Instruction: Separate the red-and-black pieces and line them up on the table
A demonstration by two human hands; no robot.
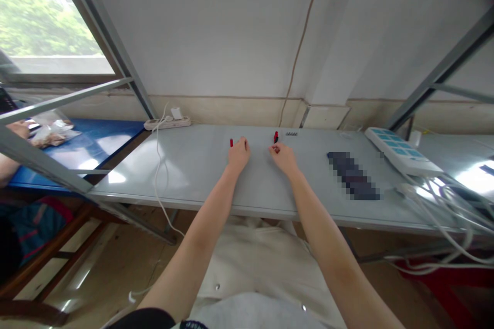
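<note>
On the grey tabletop [193,164], my left hand [239,153] rests with its fingers curled in. Right at its far left edge stands a small red piece [231,142]; whether the fingers touch it I cannot tell. My right hand [284,157] is a little way to the right, its fingertips pinched together around something small and partly reddish that they mostly hide. Just beyond those fingertips is a small red and black piece [276,136]. A short row of several tiny dark parts [292,134] lies behind the right hand, near the wall.
A white power strip [175,123] with a charger and cable sits at the back left. To the right are a blurred-out dark object [353,176], a large white and blue power strip [401,150] and tangled cables [451,200]. Another person's hand [19,128] is over the blue table [104,136].
</note>
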